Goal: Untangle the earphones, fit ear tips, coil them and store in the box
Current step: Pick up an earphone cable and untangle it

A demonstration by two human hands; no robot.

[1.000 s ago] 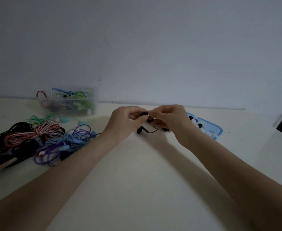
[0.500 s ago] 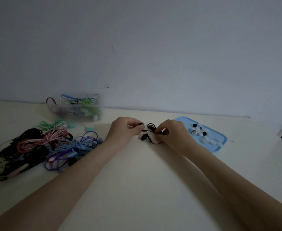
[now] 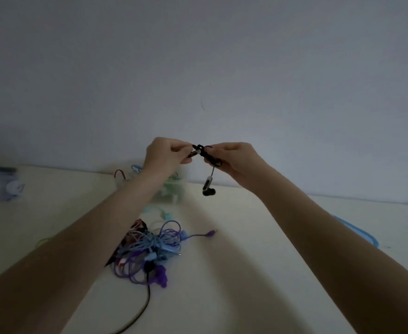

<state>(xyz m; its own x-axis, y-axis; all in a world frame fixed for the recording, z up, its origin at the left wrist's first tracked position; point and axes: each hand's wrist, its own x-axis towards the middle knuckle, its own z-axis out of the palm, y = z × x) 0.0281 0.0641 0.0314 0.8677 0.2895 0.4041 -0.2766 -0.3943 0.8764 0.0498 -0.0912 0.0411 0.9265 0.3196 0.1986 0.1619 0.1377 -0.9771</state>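
Gripping black earphones (image 3: 204,153), both hands (image 3: 164,154) raised.

Clear box (image 3: 174,189) mostly behind left forearm (image 3: 116,213)

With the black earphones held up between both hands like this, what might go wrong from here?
1. The left hand and right hand pinch the bunched black earphones close together; pulling apart may tighten the knot.
2. One earbud dangles free and could swing into the tangled pile below, snagging it.
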